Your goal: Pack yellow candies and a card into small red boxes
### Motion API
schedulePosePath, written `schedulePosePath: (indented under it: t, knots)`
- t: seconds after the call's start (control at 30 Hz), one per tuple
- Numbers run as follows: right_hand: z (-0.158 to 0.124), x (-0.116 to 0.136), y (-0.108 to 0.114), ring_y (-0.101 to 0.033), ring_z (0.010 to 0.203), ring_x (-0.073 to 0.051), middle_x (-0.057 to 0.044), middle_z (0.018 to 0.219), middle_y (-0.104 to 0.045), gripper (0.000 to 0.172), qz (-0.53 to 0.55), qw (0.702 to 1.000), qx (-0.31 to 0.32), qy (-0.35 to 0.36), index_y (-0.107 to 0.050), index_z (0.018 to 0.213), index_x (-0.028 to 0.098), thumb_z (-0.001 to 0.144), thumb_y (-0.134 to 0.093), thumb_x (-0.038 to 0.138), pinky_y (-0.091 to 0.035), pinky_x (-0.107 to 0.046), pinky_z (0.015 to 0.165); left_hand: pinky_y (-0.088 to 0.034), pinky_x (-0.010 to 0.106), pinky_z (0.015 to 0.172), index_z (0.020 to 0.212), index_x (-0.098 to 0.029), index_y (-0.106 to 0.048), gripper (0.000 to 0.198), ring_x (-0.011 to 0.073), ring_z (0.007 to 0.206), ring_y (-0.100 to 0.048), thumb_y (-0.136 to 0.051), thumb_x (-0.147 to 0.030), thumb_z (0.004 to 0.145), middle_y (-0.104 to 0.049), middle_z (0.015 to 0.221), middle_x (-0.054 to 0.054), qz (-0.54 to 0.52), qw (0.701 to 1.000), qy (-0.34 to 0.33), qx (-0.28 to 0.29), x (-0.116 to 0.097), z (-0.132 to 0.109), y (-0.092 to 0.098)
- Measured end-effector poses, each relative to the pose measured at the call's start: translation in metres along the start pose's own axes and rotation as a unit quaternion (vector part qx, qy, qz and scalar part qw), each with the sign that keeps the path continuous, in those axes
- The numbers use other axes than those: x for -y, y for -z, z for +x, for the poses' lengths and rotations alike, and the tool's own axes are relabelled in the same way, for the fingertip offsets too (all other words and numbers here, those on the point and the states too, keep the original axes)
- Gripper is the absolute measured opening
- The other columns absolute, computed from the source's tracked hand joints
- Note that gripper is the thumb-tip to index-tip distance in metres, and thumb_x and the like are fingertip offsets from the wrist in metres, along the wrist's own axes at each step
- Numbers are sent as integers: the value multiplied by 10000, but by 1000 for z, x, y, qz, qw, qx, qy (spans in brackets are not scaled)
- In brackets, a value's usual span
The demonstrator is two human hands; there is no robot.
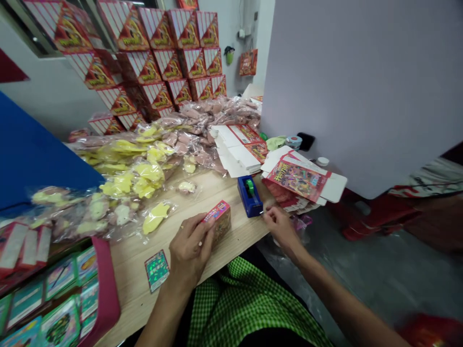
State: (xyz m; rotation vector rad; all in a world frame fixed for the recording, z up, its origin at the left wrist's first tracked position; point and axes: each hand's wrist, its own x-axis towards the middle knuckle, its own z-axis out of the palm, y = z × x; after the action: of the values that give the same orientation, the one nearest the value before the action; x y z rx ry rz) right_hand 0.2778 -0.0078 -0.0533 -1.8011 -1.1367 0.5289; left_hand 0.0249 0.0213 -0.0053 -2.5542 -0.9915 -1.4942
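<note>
Gripping a small red box [223, 225] near the front edge of the desk [132, 306]: left hand [190, 248]. Right hand [281, 225], fingers curled, beside the blue tape dispenser [249, 205] at that edge; cannot tell whether anything is pinched. Green card [157, 271] lies left.

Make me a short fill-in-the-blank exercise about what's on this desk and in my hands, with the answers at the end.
1. The left hand holds a small ____.
2. Beside the right hand, the tape dispenser is ____.
3. In the picture, the single shiny card lies to the ____ of the left hand.

Missing words: box; blue; left.
</note>
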Motion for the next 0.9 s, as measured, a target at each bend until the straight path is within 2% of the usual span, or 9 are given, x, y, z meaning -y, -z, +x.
schedulePosePath:
  t: [0.1, 0.2, 0.3, 0.37, 0.43, 0.5, 0.6, 0.7, 0.9]
  knots:
    - [-16, 33, 11, -607, 784, -191, -63, 840, -657, 123, 25, 995, 46, 83, -550, 723, 214, 821, -540, 287, -461, -300, 675, -615, 318, 829, 1066, -141, -671, 162, 198, 976, -689, -638, -82, 919, -694, 1106, 125, 6, 1000, 4, 6, -3, -1, -1]
    - [-29, 70, 8, -525, 579, -126, 18, 646, -581, 176, 127, 966, 177, 139, -550, 779, 213, 926, -514, 304, -412, -257, 567, -609, 323, 852, 1081, -148, -671, 187, 199, 971, -699, -638, -67, 915, -722, 1088, 120, 20, 1000, -10, -4, -2, -2, -2]
    - [-34, 94, -9, -515, 526, -104, 40, 609, -570, 175, 245, 923, 276, 111, -610, 893, 192, 931, -537, 347, -422, -235, 524, -599, 311, 874, 1079, -157, -670, 190, 192, 980, -712, -633, -64, 918, -737, 1079, 115, 17, 1000, -20, -4, 1, -2, -1]
    - [-32, 101, -22, -518, 483, -103, 56, 580, -586, 346, 298, 900, 310, 76, -630, 1160, 159, 896, -568, 374, -432, -231, 497, -595, 289, 871, 1070, -157, -653, 175, 181, 973, -718, -643, -75, 916, -740, 1062, 105, 9, 1000, -10, -5, 1, -3, -1]
    - [-28, 105, -32, -517, 448, -106, 70, 558, -601, 648, 325, 889, 320, 47, -480, 1444, 119, 864, -586, 389, -436, -228, 474, -595, 260, 834, 1084, -150, -618, 183, 169, 938, -724, -657, -98, 914, -739, 1046, 100, 7, 1000, 16, -14, 0, -3, -1]
    - [-25, 106, -39, -529, 439, -112, 70, 550, -613, 810, 331, 888, 318, 27, -346, 1547, 80, 844, -591, 399, -445, -229, 462, -596, 246, 799, 1129, -139, -577, 234, 166, 908, -725, -669, -131, 915, -733, 1040, 104, 11, 999, 38, -32, -2, -4, -1]
    - [-23, 107, -45, -542, 421, -125, 64, 524, -615, 863, 314, 897, 312, -2, -322, 1553, 49, 813, -591, 402, -453, -231, 439, -594, 264, 808, 1179, -143, -566, 270, 171, 904, -711, -661, -149, 926, -716, 1012, 86, 10, 999, 37, -27, -2, -4, -2]
    - [-24, 103, -49, -546, 414, -130, 65, 523, -618, 874, 312, 900, 304, -13, -295, 1559, 60, 811, -595, 396, -448, -226, 429, -581, 279, 846, 1174, -166, -621, 239, 170, 952, -686, -623, -114, 940, -690, 1045, 82, -17, 999, 29, 24, 0, -1, 0]
    - [-31, 93, -54, -576, 491, -130, 73, 571, -627, 917, 378, 884, 275, -1, -170, 1585, 84, 827, -622, 330, -481, -229, 503, -552, 268, 773, 1163, -186, -669, 243, 157, 927, -668, -619, -129, 932, -684, 1046, 69, -130, 981, 97, 109, 1, 14, 14]
